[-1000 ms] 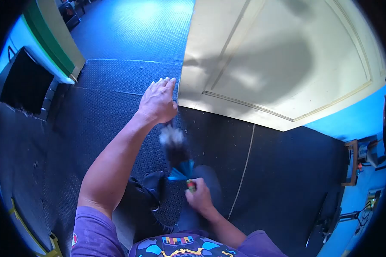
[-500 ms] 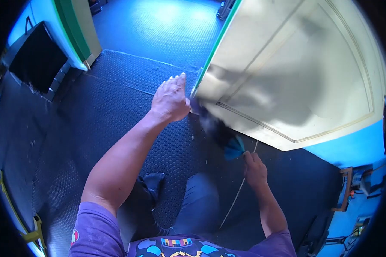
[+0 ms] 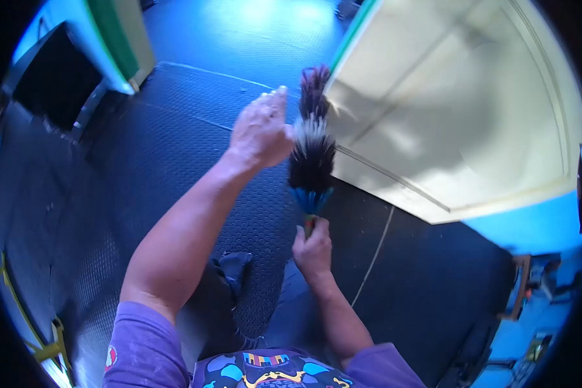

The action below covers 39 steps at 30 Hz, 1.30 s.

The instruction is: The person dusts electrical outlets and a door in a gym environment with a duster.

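A feather duster (image 3: 313, 155) points up and away from me, with purple, white, black and blue bands of bristles. Its short handle (image 3: 310, 224) is wrapped in the fingers of my right hand (image 3: 313, 249). My left hand (image 3: 260, 129) reaches forward with its fingers stretched out together, palm down, and its thumb side is right beside the duster's white band. A cream panelled door (image 3: 427, 129) with a green edge stands just to the right, and the duster's tip overlaps that edge in this view.
Dark textured matting (image 3: 181, 181) covers the floor and runs through the doorway. On the left stands a black-fronted object (image 3: 58, 77) by the green door frame (image 3: 113, 45). Small furniture (image 3: 518, 284) lines the right wall, and a yellow frame (image 3: 48, 349) is at lower left.
My right hand has swung the duster leftward, from slanting along the door's lower edge to nearly straight ahead. My left hand has shifted only slightly forward.
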Motion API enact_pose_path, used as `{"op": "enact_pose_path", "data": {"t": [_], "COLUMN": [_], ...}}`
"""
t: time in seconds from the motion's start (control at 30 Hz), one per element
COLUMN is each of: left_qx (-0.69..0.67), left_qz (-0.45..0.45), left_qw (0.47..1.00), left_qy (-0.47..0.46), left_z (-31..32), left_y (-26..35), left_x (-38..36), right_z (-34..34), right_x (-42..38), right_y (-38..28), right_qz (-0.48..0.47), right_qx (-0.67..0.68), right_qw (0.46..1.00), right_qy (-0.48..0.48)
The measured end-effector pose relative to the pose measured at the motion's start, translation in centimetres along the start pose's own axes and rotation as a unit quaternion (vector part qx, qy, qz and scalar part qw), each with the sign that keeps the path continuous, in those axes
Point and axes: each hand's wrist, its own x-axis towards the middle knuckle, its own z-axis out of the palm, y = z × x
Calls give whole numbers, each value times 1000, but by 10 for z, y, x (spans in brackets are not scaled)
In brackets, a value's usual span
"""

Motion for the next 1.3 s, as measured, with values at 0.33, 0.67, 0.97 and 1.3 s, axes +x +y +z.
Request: {"op": "enact_pose_path", "data": {"t": [0.33,0.67,0.97,1.3], "left_qx": [27,7,3,-5], "left_qz": [60,199,215,171], "left_qw": [996,974,969,981], "left_qy": [-63,-109,-125,-94], "left_z": [30,80,93,71], "left_y": [41,93,120,112], "left_x": [5,-8,-19,-27], "right_z": [-63,-208,-283,-373], "right_x": [-95,-44,99,147], "right_y": [67,237,99,187], "right_qz": [251,388,97,193], "right_qx": [47,-34,-308,-477], "right_qw": [960,913,897,838], "right_qy": [-112,124,-303,-180]}}
